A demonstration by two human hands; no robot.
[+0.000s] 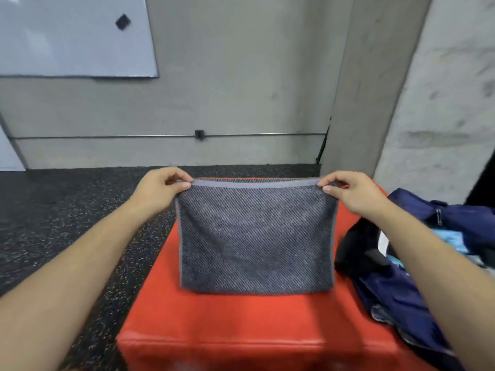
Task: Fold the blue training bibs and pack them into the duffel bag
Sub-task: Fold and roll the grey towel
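Seen from the head camera, both bare arms reach forward over a red padded bench [241, 330]. Between the hands hangs a grey-blue cloth [257, 236] with a fine diagonal weave and a plain grey hem along its top and sides. The left hand [160, 191] pinches the cloth's upper left corner between thumb and curled fingers, and the right hand [351, 194] pinches the upper right corner the same way, so the top edge is pulled straight and level. The cloth hangs as a neat rectangle in front of the person, above the middle of the bench. Its lower edge comes down to the red top, though whether it touches cannot be told. Just to the right, partly behind the right forearm, a navy duffel bag [401, 298] lies slumped on the bench's right side with its mouth open, and light blue fabric [452, 239] shows inside. The dark speckled floor [67, 210] runs back to a grey concrete wall [241, 76], where a whiteboard [75, 36] hangs at upper left and a thin pipe [134, 136] runs along low down.
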